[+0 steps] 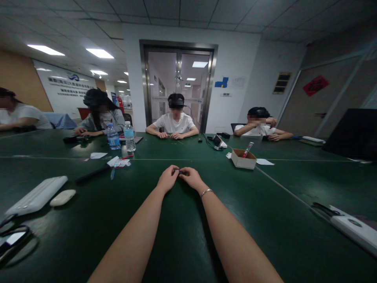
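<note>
Both my hands meet over the middle of the dark green table (182, 220). My left hand (169, 177) has its fingers closed on the left end of a small dark object (183, 172). On the other end of that object, my right hand (193, 179) is pinched, with a bracelet on the wrist. Fingers cover most of the object, so its kind does not show. The fingertips of the two hands are almost touching.
Two water bottles (129, 136) stand beyond my left hand, near papers (118, 162). A small open box (243, 159) sits to the right. A white pouch (38, 194) and a power strip (355, 222) lie at the sides. Several people sit around the table.
</note>
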Demonstrator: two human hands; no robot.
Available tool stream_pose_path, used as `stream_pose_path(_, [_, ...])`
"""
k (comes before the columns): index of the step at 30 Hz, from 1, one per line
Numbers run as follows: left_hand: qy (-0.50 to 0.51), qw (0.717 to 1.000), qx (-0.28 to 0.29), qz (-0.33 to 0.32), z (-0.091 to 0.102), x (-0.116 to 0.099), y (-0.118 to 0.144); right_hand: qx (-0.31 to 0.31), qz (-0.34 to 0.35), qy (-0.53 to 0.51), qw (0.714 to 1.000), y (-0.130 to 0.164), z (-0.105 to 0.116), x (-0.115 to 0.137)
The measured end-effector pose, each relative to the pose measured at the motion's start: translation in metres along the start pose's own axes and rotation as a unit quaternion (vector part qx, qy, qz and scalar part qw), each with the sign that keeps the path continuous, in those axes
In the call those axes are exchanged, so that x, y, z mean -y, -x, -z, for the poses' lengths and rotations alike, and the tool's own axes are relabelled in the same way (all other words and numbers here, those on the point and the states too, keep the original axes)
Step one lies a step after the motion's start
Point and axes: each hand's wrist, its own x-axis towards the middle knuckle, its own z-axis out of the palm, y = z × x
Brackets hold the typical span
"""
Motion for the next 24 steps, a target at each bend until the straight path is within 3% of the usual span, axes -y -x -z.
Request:
stream_pose_path(11, [-0.007,1.0,-0.004,-0.022,0.0003,0.0029,0.0,-0.005,-0.002,-0.003,1.0,-0.0029,-0.0022,-0.0015])
stream_pose_path(24, [-0.017,1.0,0.005,-0.004,0.0018,-0.0007,0.0036,0.008,-0.013,-0.007,1.0,-0.0012,-0.0002,0.0037])
